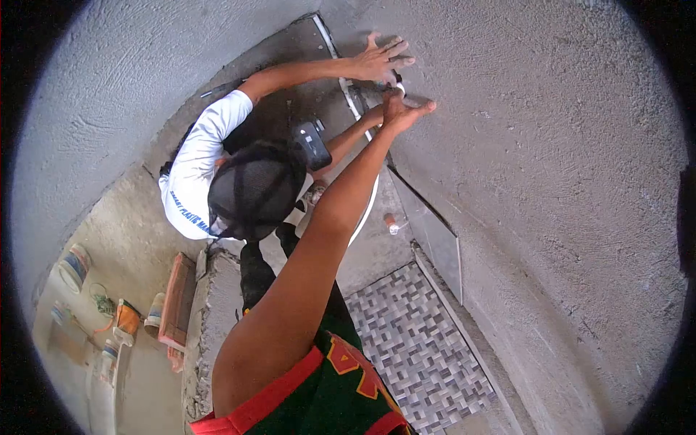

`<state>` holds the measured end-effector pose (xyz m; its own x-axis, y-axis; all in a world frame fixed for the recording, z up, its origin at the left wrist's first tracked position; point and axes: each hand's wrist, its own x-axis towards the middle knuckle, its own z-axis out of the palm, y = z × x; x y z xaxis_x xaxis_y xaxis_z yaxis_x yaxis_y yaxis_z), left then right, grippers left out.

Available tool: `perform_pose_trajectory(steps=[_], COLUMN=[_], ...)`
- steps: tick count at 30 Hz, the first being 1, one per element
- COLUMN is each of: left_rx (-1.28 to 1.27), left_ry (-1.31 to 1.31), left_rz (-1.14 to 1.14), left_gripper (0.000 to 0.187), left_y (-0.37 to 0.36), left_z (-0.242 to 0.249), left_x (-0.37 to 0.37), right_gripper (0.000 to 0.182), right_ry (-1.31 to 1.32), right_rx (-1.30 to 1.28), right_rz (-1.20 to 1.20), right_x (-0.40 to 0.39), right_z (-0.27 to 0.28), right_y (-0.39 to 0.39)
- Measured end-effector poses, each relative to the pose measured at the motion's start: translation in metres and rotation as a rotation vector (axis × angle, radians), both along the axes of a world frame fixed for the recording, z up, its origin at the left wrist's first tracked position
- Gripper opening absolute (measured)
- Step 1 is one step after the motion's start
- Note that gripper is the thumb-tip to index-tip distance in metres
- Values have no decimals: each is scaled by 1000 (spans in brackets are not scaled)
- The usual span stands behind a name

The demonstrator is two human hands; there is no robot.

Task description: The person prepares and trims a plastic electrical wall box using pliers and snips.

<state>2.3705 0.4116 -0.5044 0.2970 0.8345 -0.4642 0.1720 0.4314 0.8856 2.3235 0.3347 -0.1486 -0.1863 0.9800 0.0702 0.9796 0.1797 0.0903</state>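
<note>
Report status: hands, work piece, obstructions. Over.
Left hand at wall, beside small white piece, grip unclear. Right hand out of view. Co-worker's outspread hand close by, crowding the spot.

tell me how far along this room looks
Looks done: the patterned grey-and-white floor tiles are laid. In hand: your bare left hand and a co-worker's spread hand are at a small white object by the rough grey plaster wall. Probably left: the bare concrete floor beside the tiles.
</note>
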Motion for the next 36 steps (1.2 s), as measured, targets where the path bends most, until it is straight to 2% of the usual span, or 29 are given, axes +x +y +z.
perform_pose_trajectory(steps=[3,6,10,18,25,27,28,30,32,34,36], left_rx=[-73,-21,-119,-36,-168,-162,-84,69,98,75,-22], left_ry=[-4,52,-5,83,-45,-19,33,137,52,10,-35], left_rz=[-74,-48,-64,-14,-75,-79,-67,-47,-108,-108,-85], left_gripper=[129,125,121,119,130,133,120,95,94,95,101], left_y=[6,6,10,4,4,8,9,1,3,-1,-2], left_z=[15,27,47,35,24,49,46,4,-31,-37,-21], left_x=[-10,-11,-22,-15,-13,-24,-22,-2,4,6,3], right_gripper=[55,55,54,54,53,53,53,53,53,53,53], right_ry=[-4,-10,-5,-3,-1,0,-2,-2,-2,1,3], right_rx=[-6,-11,-18,-25,-35,-32,-30,-29,-32,-26,-20], right_rz=[8,8,13,12,12,18,18,19,21,21,20], right_x=[0,0,-2,-2,-3,-2,-1,-1,-2,-1,-1], right_z=[4,7,5,1,0,-1,-1,-1,-1,0,-2], right_y=[-4,-9,-11,-11,-7,-4,-3,-2,-3,-3,-1])
